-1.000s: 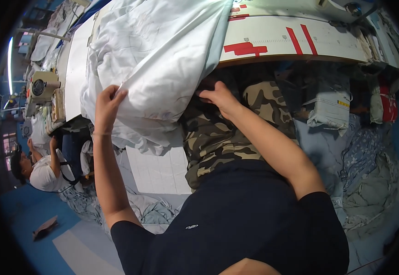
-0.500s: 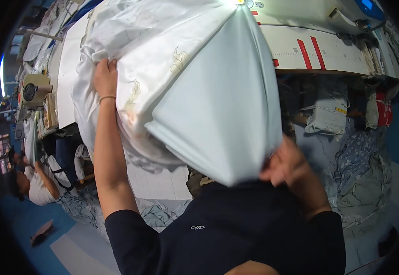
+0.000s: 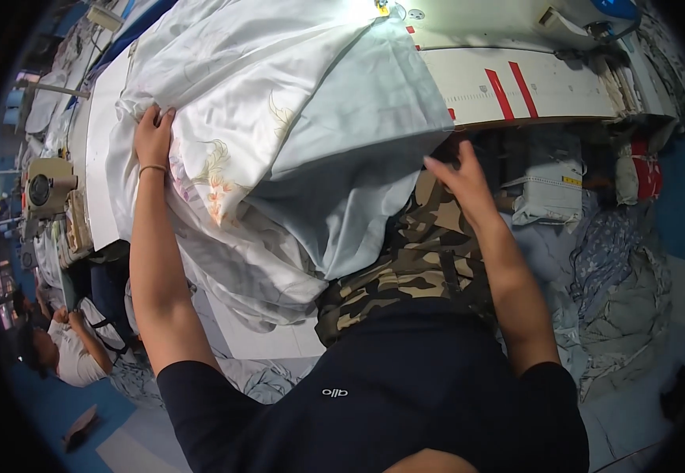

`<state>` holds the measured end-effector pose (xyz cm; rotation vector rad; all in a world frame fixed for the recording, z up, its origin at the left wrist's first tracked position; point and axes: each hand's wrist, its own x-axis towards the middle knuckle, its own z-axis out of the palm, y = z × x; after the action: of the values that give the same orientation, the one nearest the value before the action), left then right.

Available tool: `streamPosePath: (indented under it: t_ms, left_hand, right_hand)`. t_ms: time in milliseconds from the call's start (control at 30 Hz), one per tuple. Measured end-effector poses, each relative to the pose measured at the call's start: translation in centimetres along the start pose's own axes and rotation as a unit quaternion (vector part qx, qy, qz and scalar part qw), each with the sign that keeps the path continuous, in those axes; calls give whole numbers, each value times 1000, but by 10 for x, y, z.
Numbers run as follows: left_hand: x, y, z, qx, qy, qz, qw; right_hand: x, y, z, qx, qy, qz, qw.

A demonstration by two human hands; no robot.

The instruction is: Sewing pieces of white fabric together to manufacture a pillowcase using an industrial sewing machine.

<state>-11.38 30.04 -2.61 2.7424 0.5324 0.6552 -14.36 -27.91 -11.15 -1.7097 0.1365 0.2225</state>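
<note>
A large white satiny fabric (image 3: 224, 102) with a printed flower pattern is spread over the sewing table and hangs off its front edge. A pale grey-blue panel of cloth (image 3: 358, 118) lies over its right part, its lower portion drooping toward my lap. My left hand (image 3: 153, 143) is on the white fabric at the left, with short visible fingers bent over a fold of it. Beside the right edge of the pale panel, my right hand (image 3: 462, 180) is off the cloth, thumb and fingers apart. A lit sewing machine needle area (image 3: 380, 9) sits at the far end of the cloth.
Red tape strips (image 3: 500, 93) mark the white tabletop (image 3: 452, 75) on the right. Below it are a wrapped white bundle (image 3: 551, 185) and heaped fabric (image 3: 626, 292). Another sewing machine (image 3: 49, 185) and a person in a white shirt (image 3: 78, 347) are at the left.
My right hand has let go of the pale panel and moved up; the panel's raised near edge has dropped, uncovering camouflage cloth on my lap. My left hand has shifted slightly left in view.
</note>
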Motion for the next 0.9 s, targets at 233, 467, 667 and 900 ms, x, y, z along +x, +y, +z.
streamPosePath:
  t_ms: [233,467,667,900]
  left_hand:
    - [-56,80,-111,-268,-161,-61,948]
    - [-184,248,-223,-232,-152,36,960]
    - [-264,359,-133,-210,-327,340,856]
    - [-292,376,-53,-164,-334,428,824]
  right_hand:
    - [-49,-32,3,162,-178,63,968]
    - [-134,-47,-22,277,-271,143,911]
    - [-161,-48,-46,140,-258,102,951]
    - [-166,-32,-66,-13,-205,-113,972]
